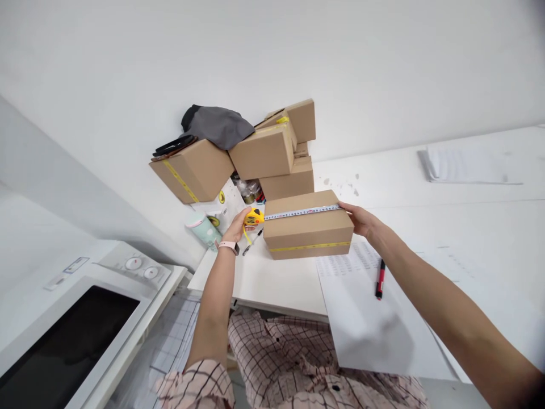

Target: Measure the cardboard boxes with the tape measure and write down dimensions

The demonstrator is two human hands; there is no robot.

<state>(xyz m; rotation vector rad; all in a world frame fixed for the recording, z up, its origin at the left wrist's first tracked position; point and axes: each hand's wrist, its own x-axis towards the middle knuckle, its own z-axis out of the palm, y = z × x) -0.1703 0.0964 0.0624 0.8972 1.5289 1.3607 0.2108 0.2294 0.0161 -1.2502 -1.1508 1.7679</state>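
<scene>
A closed cardboard box (pixel 306 233) with a yellow stripe along its front lies on the white table before me. My left hand (pixel 237 228) grips a yellow tape measure (pixel 254 216) at the box's left end. Its silver blade (pixel 298 214) stretches across the top of the box to the right edge. There my right hand (pixel 358 219) pinches the blade's end at the box's upper right corner; the fingertips are partly hidden. A black pen (pixel 247 250) lies just below my left hand.
Stacked cardboard boxes (pixel 264 154) stand against the wall, with a grey cloth (pixel 219 126) on top. A mint tumbler (pixel 204 230) is at the left. Printed sheets (pixel 366 318) carry a red-black marker (pixel 380 279). A white microwave (pixel 97 289) stands at the lower left.
</scene>
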